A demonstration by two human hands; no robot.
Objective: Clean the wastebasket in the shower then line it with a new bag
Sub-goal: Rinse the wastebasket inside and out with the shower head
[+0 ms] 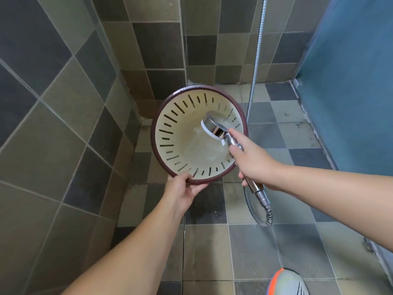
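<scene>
Facing up, cream slotted wastebasket (182, 143) shows dark maroon rim.

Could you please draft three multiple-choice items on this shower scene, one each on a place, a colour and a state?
1. Where is the shower head?
A. Hung on the wall
B. Over the open wastebasket, aimed inside
C. Lying on the floor

2. What colour is the wastebasket's rim?
A. Dark maroon
B. Bright green
C. White

3. What is the left hand doing?
A. Hanging free
B. Pressing flat on a wall tile
C. Gripping the wastebasket's near rim

Answers:
1 B, the chrome head sits above the cream interior, held by its handle in the right hand.
2 A, a dark maroon band circles the cream, slotted wall.
3 C, its fingers curl over the rim's lower edge.
</scene>
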